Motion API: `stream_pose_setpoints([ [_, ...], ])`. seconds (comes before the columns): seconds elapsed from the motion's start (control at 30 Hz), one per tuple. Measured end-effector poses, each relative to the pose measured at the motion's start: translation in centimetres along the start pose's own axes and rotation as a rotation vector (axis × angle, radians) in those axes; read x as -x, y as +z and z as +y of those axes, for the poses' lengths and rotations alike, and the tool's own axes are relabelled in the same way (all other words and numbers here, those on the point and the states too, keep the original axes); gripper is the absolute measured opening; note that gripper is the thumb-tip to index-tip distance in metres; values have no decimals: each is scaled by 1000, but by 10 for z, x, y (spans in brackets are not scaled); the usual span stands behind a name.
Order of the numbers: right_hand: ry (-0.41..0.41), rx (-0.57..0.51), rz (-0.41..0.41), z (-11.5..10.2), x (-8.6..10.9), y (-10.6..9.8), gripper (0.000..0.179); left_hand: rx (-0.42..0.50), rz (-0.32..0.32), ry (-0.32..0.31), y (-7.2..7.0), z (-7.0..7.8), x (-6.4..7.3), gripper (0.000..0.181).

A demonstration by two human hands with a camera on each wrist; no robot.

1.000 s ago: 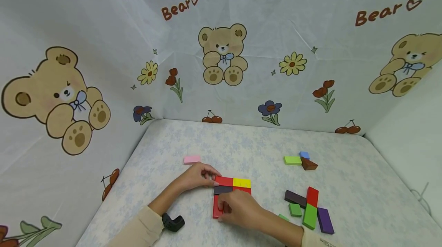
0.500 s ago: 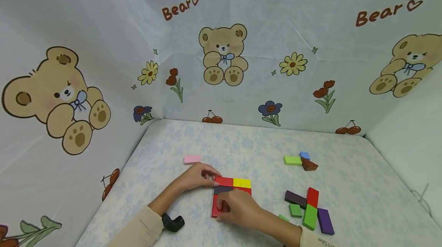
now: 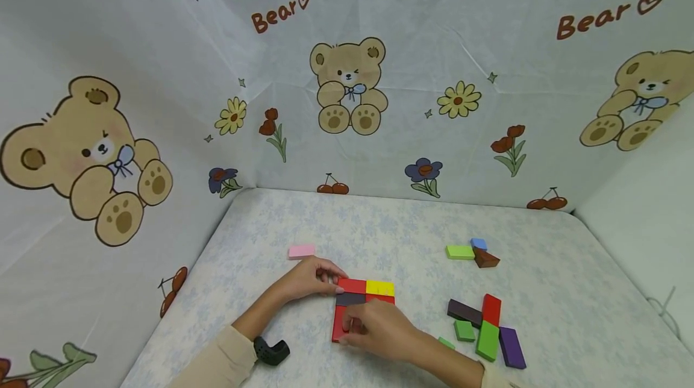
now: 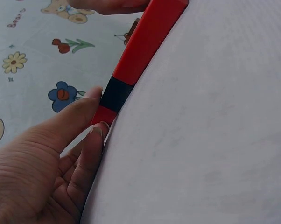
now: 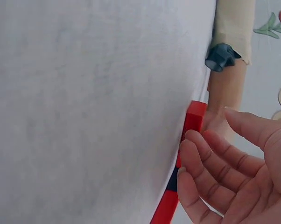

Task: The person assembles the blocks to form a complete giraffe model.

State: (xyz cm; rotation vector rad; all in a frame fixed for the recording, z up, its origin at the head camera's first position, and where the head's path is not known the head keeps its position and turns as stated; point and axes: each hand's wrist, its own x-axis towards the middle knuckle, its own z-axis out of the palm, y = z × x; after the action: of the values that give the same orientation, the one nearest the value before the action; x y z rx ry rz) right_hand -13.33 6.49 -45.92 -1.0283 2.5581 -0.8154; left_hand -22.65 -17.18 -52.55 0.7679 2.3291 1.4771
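Note:
Several flat blocks lie side by side in the head view. A red block and a yellow block form the back row, with a dark block and another red block before them. A long red block lies at the front left. My left hand pinches the back red block's corner between thumb and fingertip. My right hand is over the front red block and partly hides the group. In the right wrist view its fingers rest along that block, the thumb apart.
To the right lie a dark block, a red block, green blocks and a purple block. Farther back are lime, blue and brown blocks. A pink block lies behind my left hand.
The long red block has slid slightly left, closer in line with the dark block. My right thumb has drawn a little away from its near end. The left hand stays in place.

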Motion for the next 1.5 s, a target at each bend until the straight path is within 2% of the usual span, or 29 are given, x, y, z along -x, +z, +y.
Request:
stream_pose_setpoints([
  [0.2, -1, -104, 2, 9, 11, -11, 8, -7, 5, -3, 0, -2, -1, 20],
  [0.37, 6, -184, 11, 20, 22, -23, 12, -16, 9, -13, 1, -3, -2, 21],
  [0.6, 55, -185, 52, 32, 41, -40, 19, -23, 12, -5, 1, -2, -1, 21],
  [0.7, 83, -171, 83, 38, 50, -48, 17, -12, 9, 2, 1, -2, 0, 21],
  [1.0, 99, -152, 236, 58, 82, -71, 21, 19, 11, 16, 2, -2, 0, 22],
  [1.1, 100, -143, 298, 67, 94, -77, 17, 14, 15, 12, 2, -1, 0, 23],
  [1.33, 154, -42, 443, 86, 119, -85, 10, 13, 10, 8, 1, 0, 1, 22],
  [1.5, 184, 37, 550, 102, 135, -86, 18, 18, 11, 11, 2, 2, 2, 22],
])
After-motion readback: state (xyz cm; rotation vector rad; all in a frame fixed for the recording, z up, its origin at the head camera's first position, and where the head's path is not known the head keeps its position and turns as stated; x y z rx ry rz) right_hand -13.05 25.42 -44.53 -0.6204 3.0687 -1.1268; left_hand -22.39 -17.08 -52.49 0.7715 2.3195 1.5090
